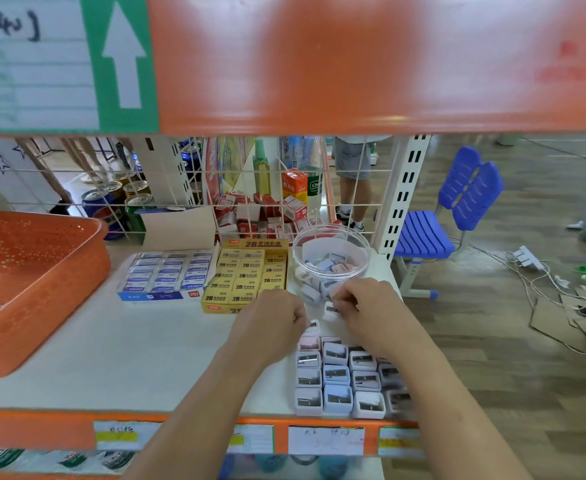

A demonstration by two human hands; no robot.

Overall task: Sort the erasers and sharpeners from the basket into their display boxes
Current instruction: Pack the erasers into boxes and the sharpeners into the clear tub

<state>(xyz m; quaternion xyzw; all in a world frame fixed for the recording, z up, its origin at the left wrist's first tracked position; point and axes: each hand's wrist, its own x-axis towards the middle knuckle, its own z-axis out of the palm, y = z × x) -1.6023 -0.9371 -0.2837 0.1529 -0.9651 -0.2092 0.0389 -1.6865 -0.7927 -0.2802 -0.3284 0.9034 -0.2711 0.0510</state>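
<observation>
Pinching one white sharpener at its fingertips, the right hand sits right of centre in the frame. The sharpener's long axis cannot be read at this size. The clear tub lies directly above it in the frame, touching or nearly so, and the sharpener rows lie directly below. The right hand is the nearer to both.

The left hand has curled fingers beside a second sharpener. Whether it grips that one cannot be told.

Counts:
- Sharpener rows: at least twelve, part hidden by the right forearm.
- Eraser boxes: two, the blue eraser box and the yellow eraser box, side by side.
- One tub.
- One orange basket, at the left of the shelf.
</observation>
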